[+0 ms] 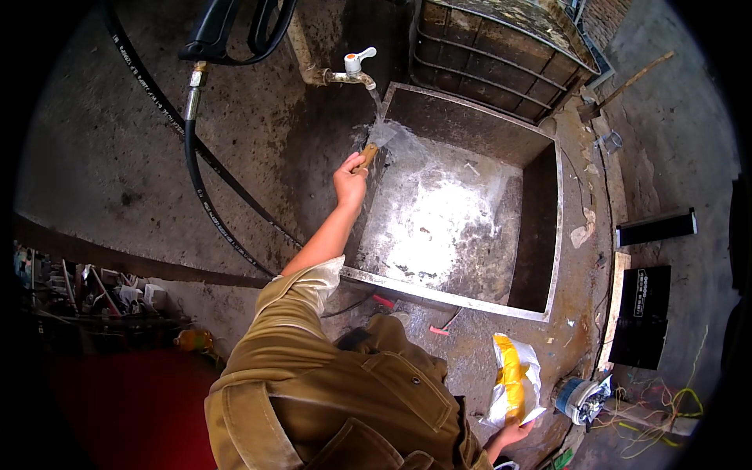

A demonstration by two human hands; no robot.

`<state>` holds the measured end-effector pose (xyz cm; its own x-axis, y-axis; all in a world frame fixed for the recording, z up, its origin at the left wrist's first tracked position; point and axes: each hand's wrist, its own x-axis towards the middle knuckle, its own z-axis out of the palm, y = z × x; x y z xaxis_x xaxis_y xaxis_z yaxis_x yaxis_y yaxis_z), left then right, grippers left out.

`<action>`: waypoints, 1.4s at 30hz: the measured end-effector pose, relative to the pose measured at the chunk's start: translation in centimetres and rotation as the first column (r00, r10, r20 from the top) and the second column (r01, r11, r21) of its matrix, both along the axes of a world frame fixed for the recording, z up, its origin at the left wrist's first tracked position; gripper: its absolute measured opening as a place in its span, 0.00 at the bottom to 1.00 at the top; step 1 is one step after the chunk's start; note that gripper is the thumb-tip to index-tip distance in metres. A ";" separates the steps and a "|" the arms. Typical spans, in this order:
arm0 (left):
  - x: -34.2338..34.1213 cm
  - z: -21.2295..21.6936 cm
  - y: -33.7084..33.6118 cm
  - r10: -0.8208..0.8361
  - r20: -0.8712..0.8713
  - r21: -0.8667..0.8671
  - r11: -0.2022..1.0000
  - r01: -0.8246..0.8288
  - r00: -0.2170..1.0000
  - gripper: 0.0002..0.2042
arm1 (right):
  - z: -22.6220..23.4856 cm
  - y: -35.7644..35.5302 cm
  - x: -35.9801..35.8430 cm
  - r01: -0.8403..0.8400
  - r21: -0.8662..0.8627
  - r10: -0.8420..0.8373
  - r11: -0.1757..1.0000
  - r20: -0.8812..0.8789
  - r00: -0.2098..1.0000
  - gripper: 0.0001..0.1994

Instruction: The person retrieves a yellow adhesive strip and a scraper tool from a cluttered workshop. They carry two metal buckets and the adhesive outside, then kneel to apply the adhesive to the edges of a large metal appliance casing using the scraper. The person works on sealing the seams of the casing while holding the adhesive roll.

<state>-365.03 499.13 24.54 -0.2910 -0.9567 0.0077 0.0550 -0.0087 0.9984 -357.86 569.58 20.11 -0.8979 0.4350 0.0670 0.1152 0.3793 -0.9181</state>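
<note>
My left hand (350,182) reaches out over the near-left rim of a metal sink (553,235), fingers wrapped round the wooden handle of a putty knife (365,157). Its blade sits under a running tap (356,77), and water splashes off it into the basin. Low on the right, my right hand (513,434) grips the bottom end of a white and yellow plastic bag (513,376). What the bag contains is hidden.
A caged tank (489,59) stands behind the sink. A spray gun (227,31) with black hose (196,172) hangs at the upper left. On the right are a bucket (580,398), a black box (644,317) and loose wires (666,415).
</note>
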 end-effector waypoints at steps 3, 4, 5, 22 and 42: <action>-1.5 -0.8 -1.5 0.031 0.021 -0.064 0.998 -0.030 0.999 0.14 | -1.8 1.5 -0.2 0.013 0.010 -0.013 1.000 0.000 1.000 0.28; -2.3 -0.3 -2.3 0.007 0.018 -0.018 1.000 -0.007 1.000 0.14 | -1.5 1.1 -0.3 0.001 0.001 -0.001 1.000 0.001 1.000 0.28; -3.4 0.2 -3.2 -0.016 0.013 0.028 0.999 0.016 1.000 0.15 | -1.0 0.6 -0.3 -0.011 -0.009 0.012 1.000 0.003 1.000 0.28; -10.2 6.0 -5.1 -0.225 -0.141 0.112 0.964 0.241 0.964 0.13 | -0.1 0.0 0.6 0.010 0.019 -0.010 1.000 -0.009 1.000 0.28; -10.7 19.9 -6.4 -0.017 0.599 -0.706 0.460 0.538 0.801 0.22 | -4.3 0.4 5.2 0.247 0.340 -0.322 0.907 0.182 0.929 0.20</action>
